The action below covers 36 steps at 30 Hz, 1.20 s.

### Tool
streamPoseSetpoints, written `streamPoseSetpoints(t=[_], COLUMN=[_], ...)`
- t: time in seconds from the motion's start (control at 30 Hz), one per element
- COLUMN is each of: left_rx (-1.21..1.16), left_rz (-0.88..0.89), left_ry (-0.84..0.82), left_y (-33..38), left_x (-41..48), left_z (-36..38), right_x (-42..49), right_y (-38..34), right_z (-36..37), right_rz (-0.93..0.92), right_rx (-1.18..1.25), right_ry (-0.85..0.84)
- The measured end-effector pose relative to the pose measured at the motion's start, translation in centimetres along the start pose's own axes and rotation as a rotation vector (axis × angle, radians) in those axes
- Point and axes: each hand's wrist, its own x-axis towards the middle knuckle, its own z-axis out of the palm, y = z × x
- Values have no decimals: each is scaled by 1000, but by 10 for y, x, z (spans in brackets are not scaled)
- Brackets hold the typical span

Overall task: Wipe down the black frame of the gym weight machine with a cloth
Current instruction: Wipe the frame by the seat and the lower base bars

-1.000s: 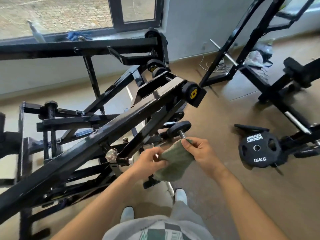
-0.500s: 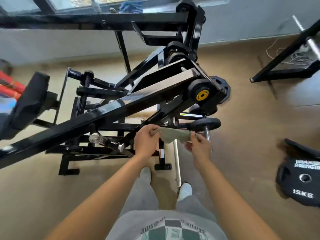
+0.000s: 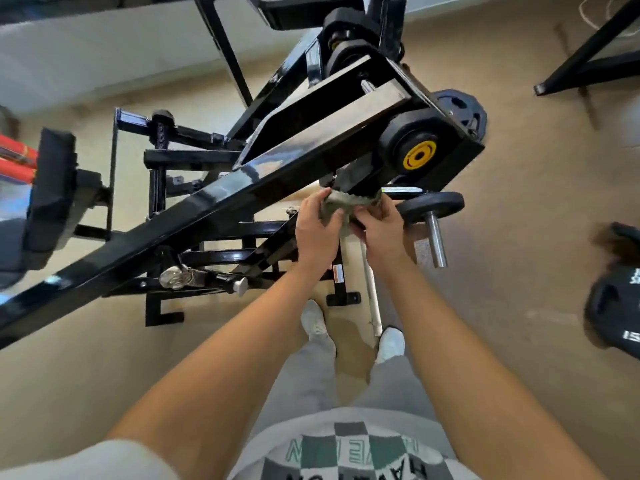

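head view: both hands' fingers (image 3: 337, 213) clamp the green cloth (image 3: 349, 201) against the black frame (image 3: 221, 199).

Both bare forearms reach forward and converge at the wrists. Left hand (image 3: 317, 233): back of the hand toward the camera, fingers curled forward into a closed grip, thumb tucked inward toward the right hand. Right hand (image 3: 381, 226): just beside the left grip, nearly touching it, knuckles up, fingers (image 3: 367, 212) bent and pinched shut. Wrists straight. Short pale sleeve on left upper arm.
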Motion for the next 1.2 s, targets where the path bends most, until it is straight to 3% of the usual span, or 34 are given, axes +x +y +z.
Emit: streamPoseSetpoints(t=[0.37, 1.03, 1.2], left_rx=[37, 157, 132], left_rz=[-140, -389, -474], left_ry=[48, 73, 54], left_y=[-63, -190, -209], left_x=[-19, -5, 0], left_z=[0, -37, -44], right_x=[29, 84, 85], right_y=[55, 200, 221], right_z=[1, 17, 19], right_rz=[241, 639, 675], right_rx=[-87, -149, -99], right_ry=[-107, -457, -430])
